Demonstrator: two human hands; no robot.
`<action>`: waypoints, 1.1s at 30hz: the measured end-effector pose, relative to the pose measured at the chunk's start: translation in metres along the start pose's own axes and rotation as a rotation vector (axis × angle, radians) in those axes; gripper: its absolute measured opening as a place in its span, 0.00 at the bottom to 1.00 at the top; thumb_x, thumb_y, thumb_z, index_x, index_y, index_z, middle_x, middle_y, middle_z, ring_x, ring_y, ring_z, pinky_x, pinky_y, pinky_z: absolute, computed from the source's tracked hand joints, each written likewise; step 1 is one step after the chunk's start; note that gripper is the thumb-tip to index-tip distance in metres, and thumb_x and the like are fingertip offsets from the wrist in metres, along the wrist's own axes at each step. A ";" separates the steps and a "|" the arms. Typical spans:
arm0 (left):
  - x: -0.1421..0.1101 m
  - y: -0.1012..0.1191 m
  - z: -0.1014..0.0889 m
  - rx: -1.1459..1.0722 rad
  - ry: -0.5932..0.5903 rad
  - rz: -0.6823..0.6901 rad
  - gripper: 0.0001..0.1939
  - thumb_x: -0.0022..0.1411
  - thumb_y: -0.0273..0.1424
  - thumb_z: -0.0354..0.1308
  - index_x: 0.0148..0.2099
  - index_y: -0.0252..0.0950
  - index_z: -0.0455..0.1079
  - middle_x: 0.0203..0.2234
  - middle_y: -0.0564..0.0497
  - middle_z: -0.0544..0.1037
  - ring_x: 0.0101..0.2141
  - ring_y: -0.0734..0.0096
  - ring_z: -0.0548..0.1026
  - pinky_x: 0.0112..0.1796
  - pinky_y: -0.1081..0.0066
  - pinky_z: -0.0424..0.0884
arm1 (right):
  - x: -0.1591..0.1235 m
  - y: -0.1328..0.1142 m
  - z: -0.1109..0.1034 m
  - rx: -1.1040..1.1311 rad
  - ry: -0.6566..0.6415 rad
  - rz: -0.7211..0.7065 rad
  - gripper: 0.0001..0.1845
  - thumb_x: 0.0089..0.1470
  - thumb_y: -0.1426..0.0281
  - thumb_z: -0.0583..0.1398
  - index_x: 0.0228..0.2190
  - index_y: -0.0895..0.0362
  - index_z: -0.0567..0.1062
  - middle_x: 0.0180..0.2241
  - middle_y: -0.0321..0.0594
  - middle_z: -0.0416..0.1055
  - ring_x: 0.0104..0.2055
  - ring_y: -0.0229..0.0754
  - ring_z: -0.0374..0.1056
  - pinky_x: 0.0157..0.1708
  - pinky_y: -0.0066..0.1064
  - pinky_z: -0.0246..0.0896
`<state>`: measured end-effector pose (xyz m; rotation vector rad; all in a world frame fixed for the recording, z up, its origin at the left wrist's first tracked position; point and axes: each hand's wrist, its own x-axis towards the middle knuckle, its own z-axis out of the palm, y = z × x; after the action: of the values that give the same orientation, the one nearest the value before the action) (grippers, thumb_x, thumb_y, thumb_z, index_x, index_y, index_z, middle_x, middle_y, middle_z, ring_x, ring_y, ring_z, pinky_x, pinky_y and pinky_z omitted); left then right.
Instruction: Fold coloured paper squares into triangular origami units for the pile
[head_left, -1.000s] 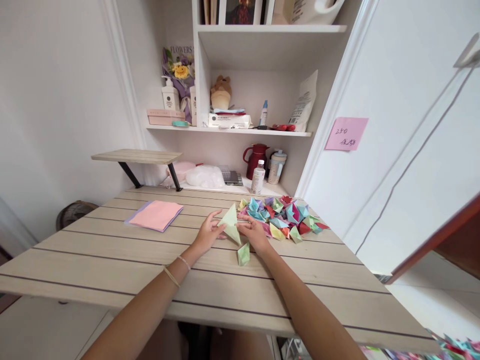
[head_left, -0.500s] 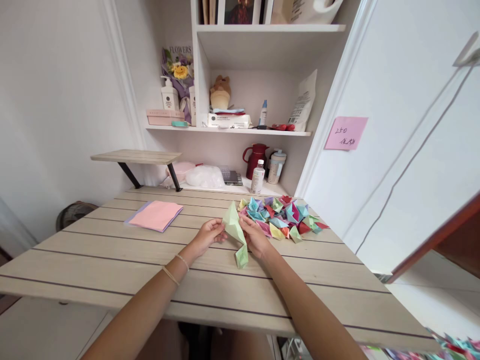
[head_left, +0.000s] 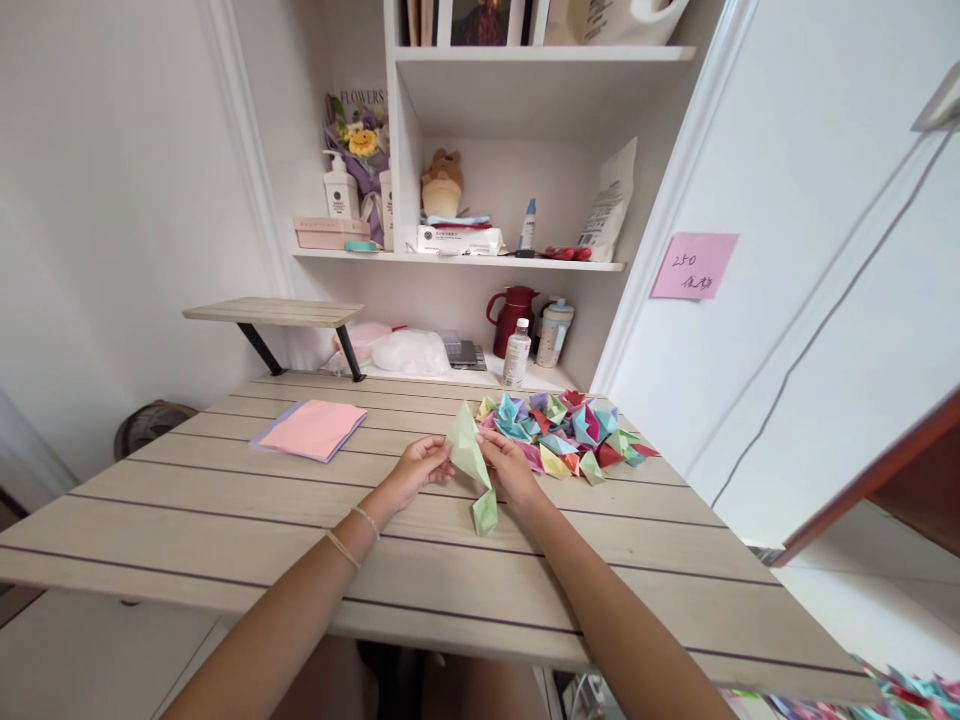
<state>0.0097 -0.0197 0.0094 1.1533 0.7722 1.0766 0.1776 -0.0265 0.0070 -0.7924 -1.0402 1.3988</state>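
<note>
A pale green sheet of folded paper [head_left: 467,447] is held between my two hands above the table. My left hand [head_left: 424,468] pinches its left edge with thumb and fingers. On the other side, my right hand [head_left: 510,466] grips the right edge, its fingers partly behind the paper. Just below the sheet, a small green folded paper piece [head_left: 485,512] appears at the sheet's lower tip; I cannot tell whether the two are joined. Beyond my right hand lies a heap of colourful folded paper pieces [head_left: 592,425].
A stack of pink and purple paper [head_left: 311,430] lies on the slatted table [head_left: 225,530] at left. Behind stand a small raised shelf [head_left: 274,312], a white bottle [head_left: 516,354], a red jug [head_left: 513,318] and a tumbler [head_left: 553,333]. More coloured paper pieces [head_left: 911,695] show at lower right.
Both hands keep their hold on the green paper and barely move. The view has shifted very slightly.
</note>
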 end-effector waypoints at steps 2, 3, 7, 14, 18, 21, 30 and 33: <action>0.001 0.000 0.000 0.009 0.001 -0.001 0.18 0.46 0.36 0.63 0.38 0.32 0.67 0.24 0.52 0.72 0.22 0.79 0.71 0.25 0.77 0.69 | 0.001 0.000 -0.002 -0.080 0.003 -0.023 0.20 0.37 0.61 0.64 0.35 0.55 0.73 0.23 0.35 0.71 0.24 0.37 0.66 0.23 0.27 0.60; 0.001 0.000 -0.001 0.014 0.003 -0.003 0.18 0.46 0.36 0.63 0.39 0.32 0.68 0.24 0.51 0.72 0.21 0.79 0.70 0.24 0.77 0.68 | 0.001 0.000 -0.002 -0.128 -0.008 -0.036 0.20 0.37 0.61 0.64 0.35 0.55 0.73 0.23 0.35 0.71 0.23 0.37 0.65 0.23 0.27 0.60; 0.001 0.000 -0.001 0.018 0.019 -0.017 0.18 0.46 0.36 0.63 0.39 0.32 0.68 0.24 0.50 0.74 0.22 0.78 0.71 0.26 0.76 0.69 | 0.000 0.000 -0.002 -0.331 -0.055 -0.142 0.16 0.39 0.66 0.61 0.34 0.55 0.74 0.25 0.35 0.71 0.25 0.39 0.66 0.25 0.29 0.61; 0.000 0.001 0.000 -0.028 -0.065 -0.089 0.20 0.51 0.41 0.58 0.43 0.32 0.69 0.30 0.44 0.77 0.29 0.69 0.75 0.30 0.71 0.71 | -0.003 -0.005 -0.003 -0.646 -0.032 -0.488 0.16 0.41 0.77 0.55 0.30 0.51 0.78 0.38 0.39 0.71 0.42 0.45 0.65 0.41 0.36 0.59; 0.001 0.000 -0.002 -0.021 -0.049 -0.085 0.21 0.49 0.37 0.62 0.45 0.32 0.68 0.31 0.44 0.77 0.29 0.70 0.75 0.28 0.74 0.69 | -0.001 -0.004 -0.006 -0.707 -0.091 -0.509 0.21 0.37 0.81 0.54 0.30 0.50 0.78 0.41 0.39 0.70 0.45 0.45 0.64 0.44 0.37 0.58; 0.001 0.000 -0.003 0.009 0.004 -0.051 0.25 0.45 0.32 0.65 0.47 0.32 0.66 0.32 0.44 0.77 0.28 0.70 0.75 0.28 0.75 0.69 | 0.000 -0.004 -0.009 -0.707 -0.172 -0.472 0.19 0.38 0.80 0.56 0.31 0.51 0.78 0.42 0.40 0.70 0.44 0.46 0.64 0.42 0.37 0.59; 0.003 0.001 -0.006 0.005 0.124 0.043 0.23 0.42 0.34 0.66 0.40 0.34 0.64 0.29 0.47 0.77 0.25 0.70 0.74 0.27 0.74 0.68 | 0.002 -0.007 -0.013 -0.467 -0.224 -0.157 0.12 0.37 0.61 0.64 0.24 0.57 0.77 0.23 0.37 0.73 0.26 0.39 0.66 0.28 0.30 0.61; 0.002 0.001 -0.004 0.004 0.084 0.022 0.20 0.43 0.36 0.65 0.37 0.33 0.66 0.28 0.47 0.77 0.26 0.71 0.74 0.27 0.75 0.68 | 0.004 -0.006 -0.014 -0.446 -0.080 -0.171 0.15 0.37 0.57 0.64 0.20 0.58 0.75 0.19 0.35 0.70 0.22 0.37 0.63 0.24 0.28 0.58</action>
<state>0.0062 -0.0161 0.0099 1.1275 0.8296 1.1481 0.1919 -0.0205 0.0077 -0.9466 -1.4749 1.0722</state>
